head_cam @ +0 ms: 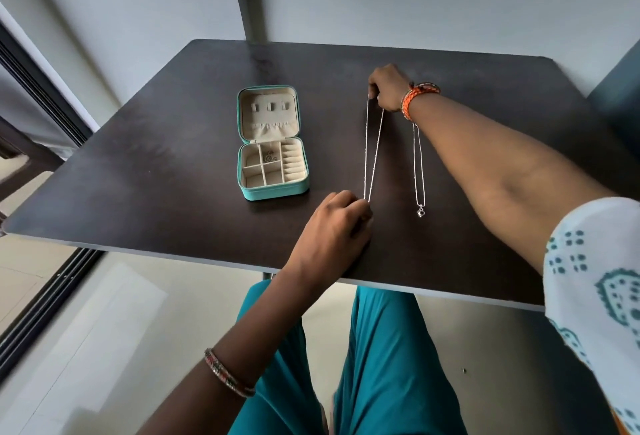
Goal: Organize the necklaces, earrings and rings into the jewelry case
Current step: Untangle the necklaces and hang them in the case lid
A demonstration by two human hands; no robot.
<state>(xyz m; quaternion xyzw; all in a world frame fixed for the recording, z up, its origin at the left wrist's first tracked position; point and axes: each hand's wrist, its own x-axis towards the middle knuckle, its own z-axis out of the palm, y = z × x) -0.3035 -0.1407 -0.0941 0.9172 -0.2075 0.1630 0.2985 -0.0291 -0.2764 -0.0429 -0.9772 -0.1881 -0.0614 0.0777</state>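
Observation:
A teal jewelry case (273, 192) lies open on the dark table (156, 171), cream-lined, with small silver pieces in one upper compartment. To its right a thin silver necklace (373, 150) is stretched straight between both hands. My right hand (388, 86) pinches its far end. My left hand (337, 220) pinches its near end, close to the table's front edge. A second silver necklace (419, 171) with a small heart pendant lies flat further right, partly under my right wrist.
The table stands against a grey wall with a vertical post behind it. A sliding door track runs along the floor at left. My teal-clad legs sit under the table's front edge.

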